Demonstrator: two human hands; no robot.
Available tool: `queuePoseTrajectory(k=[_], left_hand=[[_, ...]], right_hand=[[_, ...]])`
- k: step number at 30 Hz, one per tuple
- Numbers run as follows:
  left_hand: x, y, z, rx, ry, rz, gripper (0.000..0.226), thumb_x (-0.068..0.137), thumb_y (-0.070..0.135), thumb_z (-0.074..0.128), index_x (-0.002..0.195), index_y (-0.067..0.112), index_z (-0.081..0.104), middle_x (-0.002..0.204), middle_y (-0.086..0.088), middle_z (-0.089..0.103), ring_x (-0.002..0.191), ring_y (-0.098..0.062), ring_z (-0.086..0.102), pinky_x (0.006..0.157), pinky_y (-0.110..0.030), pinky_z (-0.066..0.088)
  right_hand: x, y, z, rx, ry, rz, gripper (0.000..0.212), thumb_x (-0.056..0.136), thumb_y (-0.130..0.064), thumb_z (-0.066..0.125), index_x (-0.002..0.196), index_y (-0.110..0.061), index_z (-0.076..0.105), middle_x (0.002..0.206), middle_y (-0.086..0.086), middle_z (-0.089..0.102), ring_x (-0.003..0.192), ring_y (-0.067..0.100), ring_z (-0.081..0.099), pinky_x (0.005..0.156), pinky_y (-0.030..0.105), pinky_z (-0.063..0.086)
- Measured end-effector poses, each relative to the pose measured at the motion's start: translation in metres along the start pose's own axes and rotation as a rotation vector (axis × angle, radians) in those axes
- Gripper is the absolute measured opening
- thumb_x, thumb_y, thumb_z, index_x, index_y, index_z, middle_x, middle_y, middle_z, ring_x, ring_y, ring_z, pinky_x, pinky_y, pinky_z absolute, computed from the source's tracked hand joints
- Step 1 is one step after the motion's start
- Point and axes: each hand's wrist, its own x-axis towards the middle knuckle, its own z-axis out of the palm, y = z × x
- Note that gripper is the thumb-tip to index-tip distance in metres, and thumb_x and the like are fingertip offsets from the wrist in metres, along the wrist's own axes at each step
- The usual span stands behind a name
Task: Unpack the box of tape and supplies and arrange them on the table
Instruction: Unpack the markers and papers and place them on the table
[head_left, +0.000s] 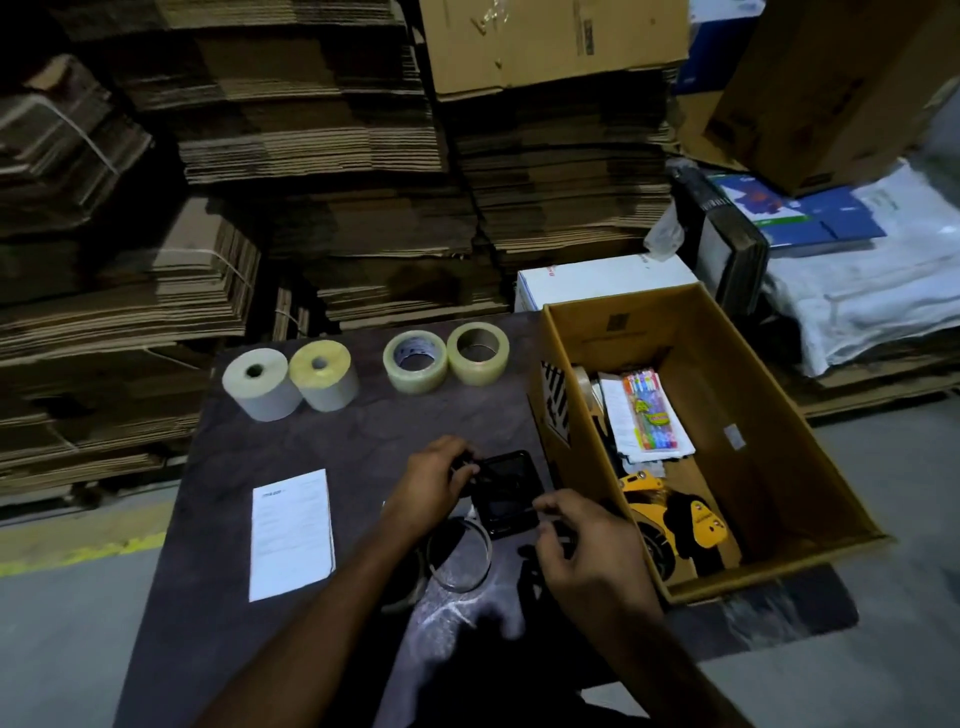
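Both hands work one dark, flat, square-cornered item (506, 491) low on the surface (322, 441): the left hand (434, 486) has its grip pinched on the far left corner, and the right hand (587, 545) curls its fingers over the near right edge, so each grip is grasping the same object, which sits just beside the cardboard box (769, 415). What the item is cannot be told in this dim light. Just below it lies a clear ring of tape (460, 558), partly under the left wrist, and a white paper sheet (292, 535) lies to the left. At the far edge stand two label rolls (291, 382) and two clear tape rolls (447, 356) in a row. Still in the box are a pen pack (652, 410), papers and a yellow tape dispenser (675, 525). The risk, as I judge it: setting the dark item down could push the ring along, and the box overhangs the surface's right edge, so a knock might tip it.
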Motion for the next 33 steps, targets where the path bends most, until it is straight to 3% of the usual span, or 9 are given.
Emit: queuePoseTrajectory(k=[5,8,10,15,17,20,25,28,33], left_hand=[[-0.048,-0.008,-0.056,-0.184,0.326,-0.150,0.010,0.087,0.013,0.072,0.094,0.020,0.073,0.093,0.018,0.072,0.089,0.004,0.065,0.076,-0.010,0.046],[-0.088,-0.028,-0.084,-0.236,0.402,-0.264,0.013,0.086,0.015,0.072,0.096,0.022,0.074,0.096,0.014,0.074,0.090,-0.007,0.070,0.079,-0.026,0.053],[-0.108,-0.039,-0.086,-0.244,0.390,-0.330,0.016,0.085,0.012,0.073,0.093,0.026,0.074,0.093,0.009,0.075,0.089,-0.011,0.071,0.079,-0.029,0.054],[-0.125,-0.033,-0.046,-0.179,0.292,-0.403,0.030,0.083,0.007,0.074,0.080,0.036,0.070,0.085,0.024,0.072,0.079,0.003,0.068,0.067,-0.009,0.048],[-0.125,-0.029,-0.028,-0.160,0.234,-0.411,0.033,0.082,0.005,0.073,0.079,0.038,0.069,0.081,0.026,0.071,0.075,0.002,0.068,0.063,-0.008,0.047],[-0.128,-0.029,-0.011,-0.052,0.094,-0.357,0.023,0.079,0.017,0.074,0.090,0.037,0.069,0.088,0.026,0.070,0.083,0.006,0.065,0.075,-0.013,0.050],[-0.132,-0.036,-0.006,0.036,0.075,-0.336,0.048,0.072,0.032,0.079,0.116,0.037,0.061,0.103,0.018,0.061,0.097,-0.004,0.060,0.083,-0.023,0.049],[-0.134,-0.031,-0.010,-0.005,0.141,-0.311,0.055,0.070,0.029,0.083,0.121,0.030,0.062,0.104,0.018,0.057,0.102,-0.008,0.055,0.083,-0.024,0.044],[-0.104,-0.004,-0.007,0.008,0.122,-0.138,0.032,0.080,0.051,0.058,0.107,0.035,0.063,0.107,0.022,0.059,0.105,-0.009,0.053,0.082,-0.025,0.043]], right_hand=[[-0.002,-0.004,-0.007,0.079,0.157,0.031,0.018,0.086,-0.013,0.066,0.096,-0.028,0.071,0.088,-0.008,0.072,0.078,-0.021,0.058,0.060,-0.006,0.036],[0.000,-0.006,-0.006,0.070,0.157,0.022,0.017,0.086,-0.016,0.067,0.096,-0.029,0.070,0.087,-0.009,0.071,0.081,-0.019,0.058,0.061,-0.006,0.036],[0.002,-0.008,-0.002,0.083,0.154,-0.005,0.017,0.085,-0.013,0.067,0.095,-0.027,0.070,0.086,-0.008,0.072,0.079,-0.017,0.060,0.060,-0.005,0.036],[0.004,-0.010,0.006,0.102,0.108,-0.072,0.015,0.087,-0.012,0.065,0.095,-0.023,0.070,0.086,-0.006,0.072,0.079,-0.004,0.066,0.064,-0.001,0.041],[0.003,-0.008,0.010,0.093,0.107,-0.082,0.013,0.088,-0.014,0.064,0.094,-0.025,0.069,0.084,-0.006,0.072,0.077,-0.002,0.067,0.066,0.006,0.047],[-0.001,-0.008,0.015,0.091,0.089,-0.071,0.012,0.089,-0.018,0.063,0.095,-0.027,0.068,0.084,-0.007,0.071,0.076,0.000,0.067,0.068,0.020,0.053],[-0.015,-0.017,0.017,0.107,0.093,-0.011,0.014,0.087,-0.016,0.065,0.094,-0.028,0.070,0.084,-0.011,0.070,0.078,-0.007,0.063,0.063,0.003,0.044],[-0.021,-0.021,0.007,0.117,0.172,0.012,0.016,0.087,-0.015,0.066,0.093,-0.029,0.070,0.081,-0.012,0.071,0.076,-0.006,0.065,0.062,0.003,0.043],[0.007,0.004,-0.048,0.049,0.395,-0.022,0.015,0.086,-0.012,0.067,0.092,-0.025,0.070,0.082,-0.012,0.072,0.077,-0.002,0.066,0.070,0.014,0.049]])
